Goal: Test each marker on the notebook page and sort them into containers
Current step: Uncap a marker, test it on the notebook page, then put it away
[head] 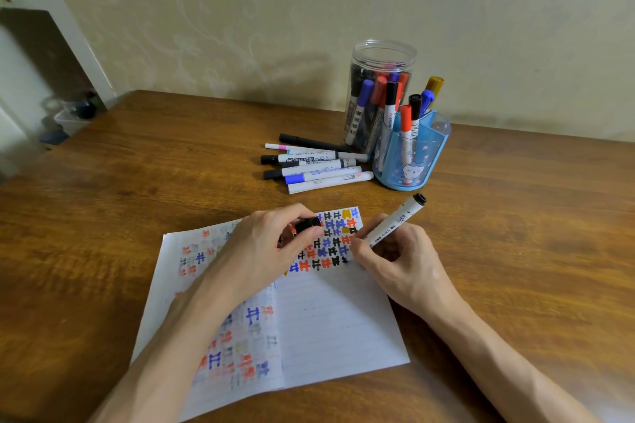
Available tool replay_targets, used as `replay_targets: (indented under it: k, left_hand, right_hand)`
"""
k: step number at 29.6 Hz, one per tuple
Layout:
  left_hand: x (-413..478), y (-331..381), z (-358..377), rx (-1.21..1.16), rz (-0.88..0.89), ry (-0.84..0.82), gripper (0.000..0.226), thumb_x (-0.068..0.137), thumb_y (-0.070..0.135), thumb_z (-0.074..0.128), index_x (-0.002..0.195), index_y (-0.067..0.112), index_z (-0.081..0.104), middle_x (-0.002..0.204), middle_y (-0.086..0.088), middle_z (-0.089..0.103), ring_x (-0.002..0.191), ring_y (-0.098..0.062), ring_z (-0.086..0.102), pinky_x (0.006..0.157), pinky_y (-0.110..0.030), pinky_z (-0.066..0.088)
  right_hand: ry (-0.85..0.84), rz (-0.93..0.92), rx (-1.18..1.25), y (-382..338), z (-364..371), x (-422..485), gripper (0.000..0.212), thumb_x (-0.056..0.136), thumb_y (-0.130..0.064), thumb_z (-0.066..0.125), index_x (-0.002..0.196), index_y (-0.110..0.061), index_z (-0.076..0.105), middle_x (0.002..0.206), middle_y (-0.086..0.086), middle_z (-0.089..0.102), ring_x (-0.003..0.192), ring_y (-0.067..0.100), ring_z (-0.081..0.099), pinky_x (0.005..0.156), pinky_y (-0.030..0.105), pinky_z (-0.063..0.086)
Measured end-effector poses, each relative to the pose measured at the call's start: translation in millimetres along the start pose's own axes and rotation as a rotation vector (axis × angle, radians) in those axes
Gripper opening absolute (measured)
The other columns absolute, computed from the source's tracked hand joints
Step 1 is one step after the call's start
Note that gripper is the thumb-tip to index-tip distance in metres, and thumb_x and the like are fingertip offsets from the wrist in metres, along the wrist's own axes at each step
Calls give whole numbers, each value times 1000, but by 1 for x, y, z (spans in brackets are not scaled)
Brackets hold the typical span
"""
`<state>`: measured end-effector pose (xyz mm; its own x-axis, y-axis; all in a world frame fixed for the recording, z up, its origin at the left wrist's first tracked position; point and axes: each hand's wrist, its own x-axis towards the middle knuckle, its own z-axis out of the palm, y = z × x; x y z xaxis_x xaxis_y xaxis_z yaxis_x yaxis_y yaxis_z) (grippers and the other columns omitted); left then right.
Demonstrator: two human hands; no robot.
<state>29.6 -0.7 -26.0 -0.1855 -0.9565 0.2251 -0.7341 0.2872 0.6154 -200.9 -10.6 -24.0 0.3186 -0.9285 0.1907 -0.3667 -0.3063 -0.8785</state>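
We log: right hand (395,259) gripping a white marker (395,221), tip down on the notebook (336,319); left hand (261,247) pinching a black cap (307,225) over the notebook's upper rows.

Wood table (137,182), beige patterned wall (240,10), white shelf (68,17).

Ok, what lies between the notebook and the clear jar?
Head view: loose markers lie on the table between notebook and jar.

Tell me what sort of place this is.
Likely a home desk or study corner: a wooden table against patterned wallpaper, a white shelf unit at left, and a clear jar of markers.
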Motion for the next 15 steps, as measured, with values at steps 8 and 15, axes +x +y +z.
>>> replay_targets:
  k: [8,15]
  left_hand:
    - [-1,-2,0,14,-14,-5,31,97,56,54,116,35,66,101,21,71,93,3,68,72,-27,60]
    - [0,-1,-1,34,-8,-1,39,94,62,49,118,36,65,103,21,71,94,4,67,73,-27,60]
  right_hand:
    - [62,24,26,3,-1,0,12,97,-14,71,85,-16,69,77,-12,72,70,10,70,60,23,54]
    - [47,28,4,1,-1,1,10,96,-19,70,86,-17,68,84,-6,75,77,12,74,62,25,57]
